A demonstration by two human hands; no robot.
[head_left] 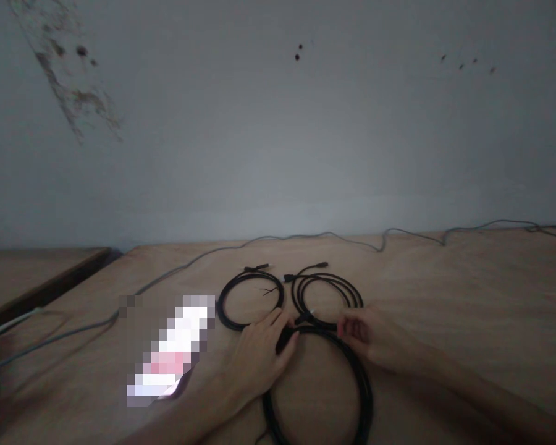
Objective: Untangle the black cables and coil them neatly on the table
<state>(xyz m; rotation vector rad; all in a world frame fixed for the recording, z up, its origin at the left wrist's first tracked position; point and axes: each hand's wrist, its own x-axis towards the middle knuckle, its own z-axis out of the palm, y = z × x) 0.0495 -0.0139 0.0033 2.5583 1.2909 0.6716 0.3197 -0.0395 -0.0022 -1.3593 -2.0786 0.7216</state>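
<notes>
**My hands on the black cable coils**

My left hand [259,361] is curled, its fingers [278,321] closed over the top of the large black cable coil [365,389] directly in front of it. My right hand [368,334] sits just to the right, fingertips [345,329] bunched together beside the same coil; they're blurred, so I cannot tell whether they're pinching anything. Ahead of my left hand lies a smaller black cable coil [227,318], and ahead of my right, another [327,275]. A black connector [303,319] lies between my hands. Farther ahead, a grey cable [269,237] runs along the back of the plywood table [412,278], beneath the wall [278,123]. Left of my left hand is a pixelated patch [173,349].
</notes>
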